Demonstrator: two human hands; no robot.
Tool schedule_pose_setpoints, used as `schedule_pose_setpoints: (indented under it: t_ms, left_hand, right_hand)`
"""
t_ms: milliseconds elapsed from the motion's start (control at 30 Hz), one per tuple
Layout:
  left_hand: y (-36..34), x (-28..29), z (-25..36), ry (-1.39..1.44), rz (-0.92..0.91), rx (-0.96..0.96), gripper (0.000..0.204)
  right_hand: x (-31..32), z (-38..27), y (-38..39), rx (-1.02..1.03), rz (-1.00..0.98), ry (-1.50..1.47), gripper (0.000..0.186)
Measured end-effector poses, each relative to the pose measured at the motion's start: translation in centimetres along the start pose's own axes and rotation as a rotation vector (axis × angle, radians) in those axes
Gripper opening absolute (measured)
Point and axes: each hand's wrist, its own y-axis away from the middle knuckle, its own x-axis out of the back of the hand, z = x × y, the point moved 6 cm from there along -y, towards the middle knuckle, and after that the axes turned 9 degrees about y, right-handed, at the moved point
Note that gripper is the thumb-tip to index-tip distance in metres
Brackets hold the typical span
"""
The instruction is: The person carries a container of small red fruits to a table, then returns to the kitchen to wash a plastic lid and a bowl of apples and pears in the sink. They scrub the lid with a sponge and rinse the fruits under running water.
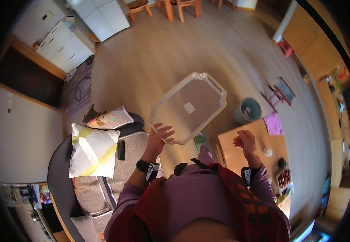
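Note:
My left hand [162, 133] grips the near end of a clear, eight-sided plastic tray [175, 113] with a pale rim, raised over the floor and angled toward the upper right. A small white square label sits on it. My right hand [244, 142] is empty, its fingers loosely curled but apart, above a wooden table [235, 161] to the right of the tray, near a small pale round object [267, 152] on the tabletop.
On the left are a sofa [58, 169] with cushions [94, 149] and a dark phone [121, 150]. A bucket [241, 117] and purple cloth [273, 124] are by the table. A small folding chair [283, 90] stands farther right; white cabinets [60, 44] and chairs line the back.

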Motion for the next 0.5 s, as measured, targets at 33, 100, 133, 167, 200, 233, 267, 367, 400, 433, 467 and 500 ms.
schedule_pose_setpoints:
  t_ms: [33,100,133,167,200,233,267,367,400,433,467,500]
  left_hand:
    - [-1.3,0.2,1.9,0.024,0.033,-0.022,0.041]
    - [-5.0,-0.2,4.9,0.086,0.09,-0.077,0.043]
    - [-6.4,-0.3,6.9,0.121,0.125,-0.096,0.044]
    - [-7.3,0.0,8.8,0.15,0.159,-0.114,0.045]
    - [-7.8,0.8,10.8,0.171,0.24,-0.111,0.046]
    - [-8.6,1.0,12.8,0.18,0.254,-0.16,0.048]
    - [-9.3,1.7,14.9,0.166,0.288,-0.199,0.048]
    - [-11.1,4.0,18.3,0.22,0.416,-0.307,0.049]
    - [-11.6,5.1,19.2,0.27,0.456,-0.351,0.049]
    - [-12.3,6.3,20.2,0.318,0.501,-0.39,0.048]
    - [-13.4,7.6,21.4,0.367,0.517,-0.451,0.048]
    - [-14.4,8.8,22.5,0.392,0.528,-0.482,0.048]
  right_hand:
    - [-0.2,-1.3,-2.5,0.005,0.0,0.018,0.02]
    - [0.9,-5.2,-8.0,0.012,0.042,0.068,0.018]
    - [0.4,-7.4,-11.1,0.0,0.048,0.08,0.016]
    - [-0.5,-9.2,-14.0,-0.032,0.074,0.103,0.015]
    - [-1.8,-11.1,-16.8,0.0,0.09,0.09,0.013]
    - [-3.8,-13.4,-19.8,0.051,0.015,0.12,0.013]
    - [-5.9,-15.6,-22.4,0.089,-0.036,0.163,0.013]
    - [-14.6,-19.7,-29.6,0.145,-0.222,0.281,0.013]
    - [-18.5,-20.9,-31.8,0.166,-0.284,0.314,0.013]
    - [-22.6,-22.0,-33.9,0.177,-0.377,0.379,0.013]
    - [-26.9,-22.7,-35.6,0.195,-0.446,0.398,0.013]
    - [-31.1,-23.3,-36.9,0.215,-0.507,0.413,0.013]
